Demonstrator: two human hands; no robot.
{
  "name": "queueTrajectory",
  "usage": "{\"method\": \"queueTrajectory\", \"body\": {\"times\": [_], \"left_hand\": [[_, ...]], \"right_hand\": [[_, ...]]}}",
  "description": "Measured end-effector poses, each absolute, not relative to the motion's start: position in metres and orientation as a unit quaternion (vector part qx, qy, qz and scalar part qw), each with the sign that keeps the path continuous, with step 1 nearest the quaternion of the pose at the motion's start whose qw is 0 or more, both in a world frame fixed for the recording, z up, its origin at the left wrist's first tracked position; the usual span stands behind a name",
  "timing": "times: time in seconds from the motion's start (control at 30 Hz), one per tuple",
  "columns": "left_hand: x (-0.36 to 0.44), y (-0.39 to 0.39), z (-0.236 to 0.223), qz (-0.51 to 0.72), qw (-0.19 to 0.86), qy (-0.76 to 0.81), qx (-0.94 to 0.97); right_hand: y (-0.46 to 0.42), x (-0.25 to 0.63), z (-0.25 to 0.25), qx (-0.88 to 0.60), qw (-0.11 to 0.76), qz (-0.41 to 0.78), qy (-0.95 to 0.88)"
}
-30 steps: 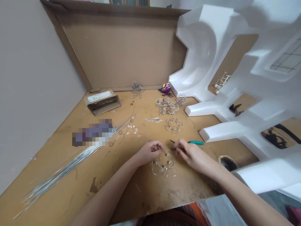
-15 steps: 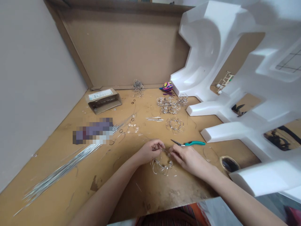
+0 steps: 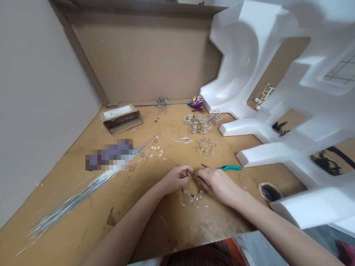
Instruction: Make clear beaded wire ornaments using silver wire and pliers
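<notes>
My left hand [image 3: 177, 178] and my right hand [image 3: 217, 186] meet at the top of a ring of clear wire loops and beads [image 3: 191, 196], which rests on the tan work surface [image 3: 155, 229]. Both hands pinch its upper edge with their fingertips. Just beyond my right hand lie teal-handled pliers [image 3: 229, 167], their jaws partly hidden behind my fingers. A bundle of long straight silver wires [image 3: 74, 199] stretches away to the left of my left forearm.
Several wire-and-bead rings [image 3: 205, 147] lie farther back, beside a tangled wire heap [image 3: 198, 123]. A cardboard box [image 3: 121, 119], a blurred purple object [image 3: 109, 155], a colourful figure [image 3: 196, 102] and a round dark-centred ring [image 3: 270, 192] also stand about. White moulded foam [image 3: 277, 74] looms at right.
My right hand has slid left and closed in on the ring beside my left hand. The view has shifted slightly, and the pliers have not moved.
</notes>
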State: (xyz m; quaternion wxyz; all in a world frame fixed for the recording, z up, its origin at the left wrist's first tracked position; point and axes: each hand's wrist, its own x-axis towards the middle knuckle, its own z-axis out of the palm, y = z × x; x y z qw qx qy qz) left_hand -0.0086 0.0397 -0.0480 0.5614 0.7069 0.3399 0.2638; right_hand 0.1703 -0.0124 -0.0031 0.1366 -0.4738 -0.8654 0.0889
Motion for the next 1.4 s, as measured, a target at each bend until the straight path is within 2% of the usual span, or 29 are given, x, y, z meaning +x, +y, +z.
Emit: {"method": "queueTrajectory", "body": {"times": [0.17, 0.27, 0.4, 0.5, 0.67, 0.77, 0.87, 1.0, 1.4], "left_hand": [[-0.01, 0.037, -0.047, 0.251, 0.577, 0.331, 0.703], [-0.012, 0.034, -0.042, 0.231, 0.577, 0.335, 0.708], [-0.014, 0.03, -0.026, 0.291, 0.435, 0.339, 0.782], [-0.016, 0.03, -0.019, 0.311, 0.398, 0.334, 0.796], [-0.017, 0.033, -0.024, 0.288, 0.439, 0.378, 0.762], [-0.018, 0.035, -0.028, 0.303, 0.479, 0.4, 0.72], [-0.018, 0.038, -0.03, 0.319, 0.512, 0.417, 0.679], [-0.018, 0.04, -0.032, 0.34, 0.52, 0.422, 0.66], [-0.02, 0.04, -0.035, 0.356, 0.521, 0.404, 0.662]], "right_hand": [[-0.004, 0.177, 0.0, -0.507, 0.177, 0.22, -0.815], [0.0, 0.18, 0.006, -0.504, 0.19, 0.248, -0.805], [0.003, 0.176, 0.019, -0.487, 0.194, 0.239, -0.817], [0.007, 0.168, 0.023, -0.471, 0.204, 0.229, -0.827], [0.016, 0.163, 0.012, -0.456, 0.27, 0.24, -0.813], [0.016, 0.17, -0.001, -0.516, 0.315, 0.232, -0.762], [0.009, 0.177, -0.011, -0.567, 0.298, 0.245, -0.728], [0.002, 0.177, -0.019, -0.563, 0.265, 0.286, -0.729], [0.004, 0.176, -0.026, -0.551, 0.285, 0.251, -0.743]]}}
